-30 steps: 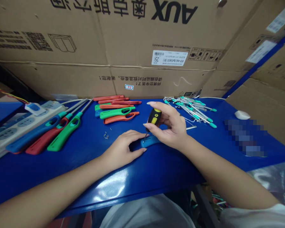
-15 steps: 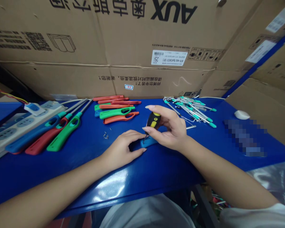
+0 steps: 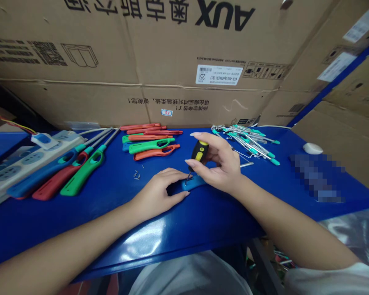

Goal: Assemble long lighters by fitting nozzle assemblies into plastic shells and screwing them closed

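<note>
Pinching the left end of the blue casing between thumb and forefinger, your left hand seems to brace it against twisting; the casing lies on the blue table straight ahead of you, its right end hidden under your other hand; your right hand grips the screwdriver by its black and yellow handle, thumb on the near side and forefinger on the far side, though you cannot tell from here what the curled fingers beneath touch; the shaft slants down to the casing's left end, probably so that the tip shows clear of your knuckles; small screws lie loose just beyond your left hand, presumably for easy reach; farther off, coloured handle shells sit left of the metal rods, apparently sorted by kind; long-nosed lighters lie together at far left.
</note>
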{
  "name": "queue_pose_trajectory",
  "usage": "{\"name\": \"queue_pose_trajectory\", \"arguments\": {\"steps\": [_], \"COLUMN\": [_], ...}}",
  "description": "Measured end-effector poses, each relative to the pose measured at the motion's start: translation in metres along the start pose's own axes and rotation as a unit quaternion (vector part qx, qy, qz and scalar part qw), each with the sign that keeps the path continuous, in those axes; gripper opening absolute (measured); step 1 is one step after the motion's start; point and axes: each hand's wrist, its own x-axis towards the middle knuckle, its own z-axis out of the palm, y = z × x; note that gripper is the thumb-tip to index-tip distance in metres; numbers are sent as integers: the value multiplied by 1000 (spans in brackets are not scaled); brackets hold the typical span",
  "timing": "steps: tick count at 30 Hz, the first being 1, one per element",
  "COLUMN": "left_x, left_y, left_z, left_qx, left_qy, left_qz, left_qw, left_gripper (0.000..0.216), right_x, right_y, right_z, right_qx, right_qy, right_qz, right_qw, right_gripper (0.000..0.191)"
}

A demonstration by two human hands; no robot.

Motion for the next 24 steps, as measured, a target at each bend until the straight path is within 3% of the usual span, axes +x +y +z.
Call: {"name": "queue_pose_trajectory", "arguments": {"steps": [13,24], "left_x": [0,1], "left_y": [2,2], "left_z": [-1,-2], "left_qx": [-9,-64], "left_qy": [-2,47], "left_qz": [-6,-47], "left_qw": [1000,996], "left_gripper": [31,22], "right_x": [2,-1], "right_y": [0,1], "right_z": [1,2], "right_qx": [10,53], "right_qy": [13,57], "right_qz": [1,49], "right_qw": [1000,996], "right_gripper": [48,49]}}
